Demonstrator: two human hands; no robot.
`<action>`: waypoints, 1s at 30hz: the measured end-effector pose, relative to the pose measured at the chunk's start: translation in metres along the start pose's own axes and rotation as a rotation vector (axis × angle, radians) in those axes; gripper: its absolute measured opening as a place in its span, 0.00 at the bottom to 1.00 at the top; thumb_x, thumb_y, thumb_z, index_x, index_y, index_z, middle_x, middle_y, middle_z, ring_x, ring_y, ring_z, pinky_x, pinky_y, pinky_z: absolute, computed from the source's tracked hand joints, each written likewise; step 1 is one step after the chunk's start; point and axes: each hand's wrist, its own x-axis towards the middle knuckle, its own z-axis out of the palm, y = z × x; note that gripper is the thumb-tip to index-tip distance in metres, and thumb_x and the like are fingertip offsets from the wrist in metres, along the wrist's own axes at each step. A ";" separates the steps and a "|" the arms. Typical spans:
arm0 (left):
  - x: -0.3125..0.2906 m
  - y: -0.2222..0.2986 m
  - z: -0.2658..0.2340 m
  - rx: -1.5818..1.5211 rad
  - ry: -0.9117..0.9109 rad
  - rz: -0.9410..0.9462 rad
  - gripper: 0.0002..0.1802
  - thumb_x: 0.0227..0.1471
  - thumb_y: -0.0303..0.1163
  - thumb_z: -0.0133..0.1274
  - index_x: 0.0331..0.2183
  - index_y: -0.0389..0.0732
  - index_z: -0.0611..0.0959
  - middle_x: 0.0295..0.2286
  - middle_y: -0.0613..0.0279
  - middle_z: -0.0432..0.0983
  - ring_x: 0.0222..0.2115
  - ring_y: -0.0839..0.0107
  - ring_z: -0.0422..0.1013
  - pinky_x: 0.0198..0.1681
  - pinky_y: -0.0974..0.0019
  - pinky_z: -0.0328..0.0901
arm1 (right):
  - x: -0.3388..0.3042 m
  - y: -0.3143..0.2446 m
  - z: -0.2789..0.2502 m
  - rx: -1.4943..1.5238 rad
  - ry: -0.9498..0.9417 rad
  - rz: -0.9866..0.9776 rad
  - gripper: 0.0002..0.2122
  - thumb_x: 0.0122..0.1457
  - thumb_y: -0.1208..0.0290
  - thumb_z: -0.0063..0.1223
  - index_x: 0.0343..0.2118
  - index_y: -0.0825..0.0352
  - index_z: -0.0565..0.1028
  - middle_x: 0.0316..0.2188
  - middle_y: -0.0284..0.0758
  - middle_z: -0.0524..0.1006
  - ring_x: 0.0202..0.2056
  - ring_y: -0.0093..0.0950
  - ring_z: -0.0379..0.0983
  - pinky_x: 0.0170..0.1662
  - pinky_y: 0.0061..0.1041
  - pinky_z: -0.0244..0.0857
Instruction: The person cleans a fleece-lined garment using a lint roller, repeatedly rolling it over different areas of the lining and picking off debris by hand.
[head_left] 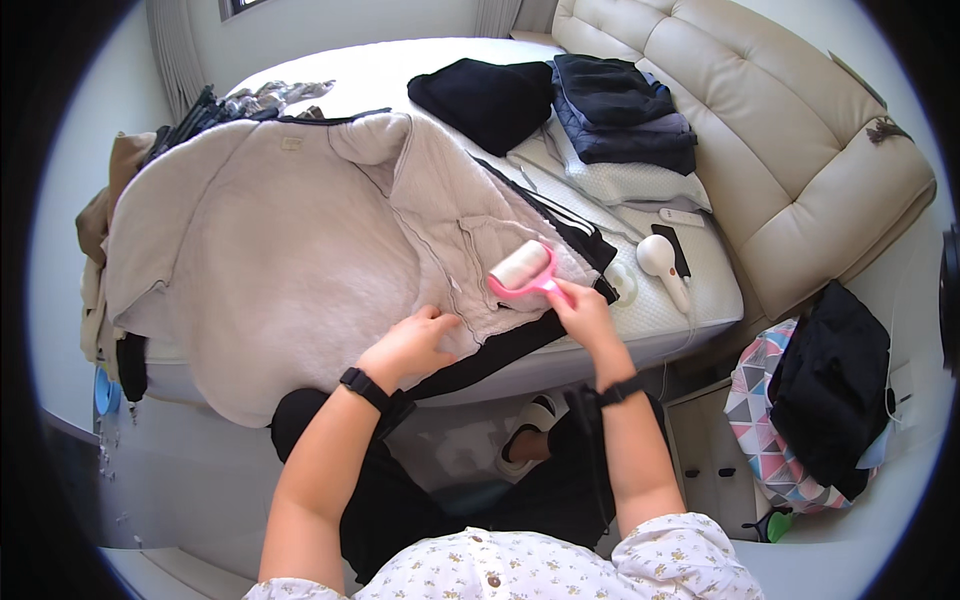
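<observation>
A beige fleece garment (290, 230) lies spread wide over the bed, its pale, fuzzy lining facing up and dark seams running across it. My right hand (588, 318) grips the pink handle of a lint roller (521, 268). The roller's white cylinder is over the garment's right part, close to a pocket-like panel; whether it touches the fabric is hard to tell. At the garment's near edge rests my left hand (412, 347), thumb and fingers apart on the fabric. Under the garment's right side, black clothing with white stripes (565, 222) sticks out.
Folded dark clothes (625, 110) and a black garment (485, 100) lie farther back on the bed. A white corded handheld device (662, 265) sits right, beside a dark phone-like slab (672, 250). The padded headboard (760, 130) bounds the right; a patterned basket (760, 400) holds black cloth.
</observation>
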 end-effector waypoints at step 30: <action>0.022 0.003 0.042 0.230 0.183 0.346 0.47 0.32 0.39 0.65 0.56 0.38 0.67 0.54 0.56 0.65 0.56 0.61 0.59 0.53 0.51 0.54 | 0.046 -0.093 0.048 -0.434 -0.048 -0.146 0.17 0.58 0.69 0.50 0.50 0.68 0.71 0.34 0.49 0.76 0.36 0.48 0.75 0.38 0.43 0.70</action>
